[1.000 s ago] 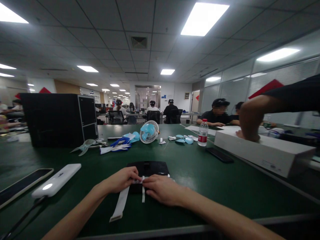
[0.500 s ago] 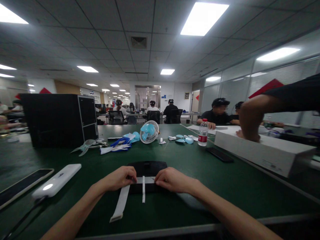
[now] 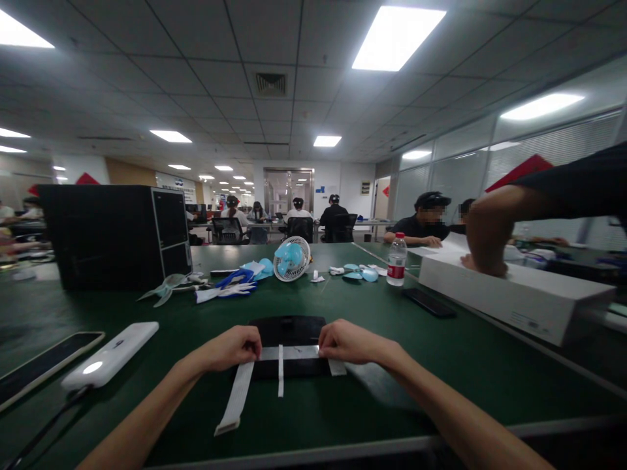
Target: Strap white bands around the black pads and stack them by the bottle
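Both bunched, left hand (image 3: 241, 346) and right hand (image 3: 347, 341) touch a silvery strip (image 3: 300, 353) near the worktop's (image 3: 386, 408) front edge; whether pinching, I can't tell.

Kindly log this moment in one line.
left hand: at pale strip, left part; right hand: at strip, right part; strip: across black device; device: on green table

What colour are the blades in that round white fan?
The fan blades are light blue, clearest in the head view.

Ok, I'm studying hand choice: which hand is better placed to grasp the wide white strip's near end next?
Likely the left hand: it's nearer the wide white strip; the right hand is past the narrow strip.
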The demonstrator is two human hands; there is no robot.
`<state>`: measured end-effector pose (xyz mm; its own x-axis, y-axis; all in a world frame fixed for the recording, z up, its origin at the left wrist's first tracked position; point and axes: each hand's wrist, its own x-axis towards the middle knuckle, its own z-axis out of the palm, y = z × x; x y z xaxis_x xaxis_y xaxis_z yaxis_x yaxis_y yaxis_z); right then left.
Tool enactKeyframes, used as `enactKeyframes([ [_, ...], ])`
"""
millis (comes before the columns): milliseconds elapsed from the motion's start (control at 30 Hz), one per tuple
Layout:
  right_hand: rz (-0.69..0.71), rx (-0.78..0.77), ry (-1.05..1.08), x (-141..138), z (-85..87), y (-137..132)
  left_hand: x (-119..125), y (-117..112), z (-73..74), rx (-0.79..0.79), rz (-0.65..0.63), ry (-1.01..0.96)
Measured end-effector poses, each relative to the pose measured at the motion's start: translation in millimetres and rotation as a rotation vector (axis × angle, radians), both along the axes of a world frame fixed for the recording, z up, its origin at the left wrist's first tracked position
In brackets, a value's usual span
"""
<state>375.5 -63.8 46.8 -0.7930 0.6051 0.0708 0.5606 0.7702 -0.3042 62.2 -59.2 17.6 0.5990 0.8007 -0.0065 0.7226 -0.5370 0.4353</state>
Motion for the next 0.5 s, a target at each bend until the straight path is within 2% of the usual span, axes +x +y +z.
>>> enactKeyframes([
  [500,-0.018,-0.015,-0.027,4.8,3.1,-0.1,-4.7,-1.0,1.4,-0.026,0.034,0.010],
])
